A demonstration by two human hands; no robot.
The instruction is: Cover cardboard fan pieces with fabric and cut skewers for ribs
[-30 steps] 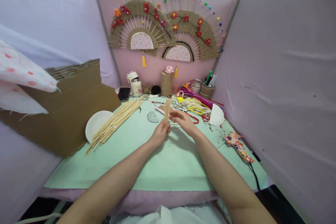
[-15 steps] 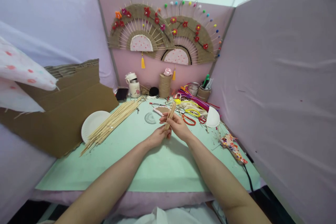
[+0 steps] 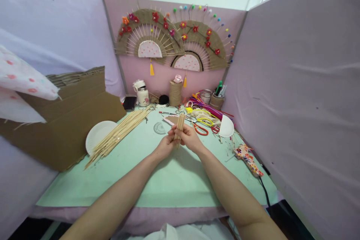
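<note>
A small bundle of short wooden sticks [image 3: 180,123] stands nearly upright between my two hands, above the middle of the table. My left hand [image 3: 166,145] is closed round its lower part. From the other side, my right hand [image 3: 191,138] grips the bundle a little higher, its fingers overlapping the left ones. Just behind the hands lies a half-round cardboard piece [image 3: 171,119] with a pale edge, partly covered. A clear protractor [image 3: 159,128] rests left of it. To the right are orange-handled scissors [image 3: 200,129].
Long wooden sticks [image 3: 120,133] lie across a white paper plate [image 3: 94,131] at left, before a cardboard sheet [image 3: 64,127]. A flower-patterned glue gun [image 3: 249,160] with a cord lies at right. Twine [image 3: 175,93] and a white bottle [image 3: 141,93] stand behind. Decorated fans [image 3: 152,18] hang on the back panel.
The stick bundle has turned from a slant to nearly upright, and both hands have shifted slightly around it. The whole view has tilted up a little.
</note>
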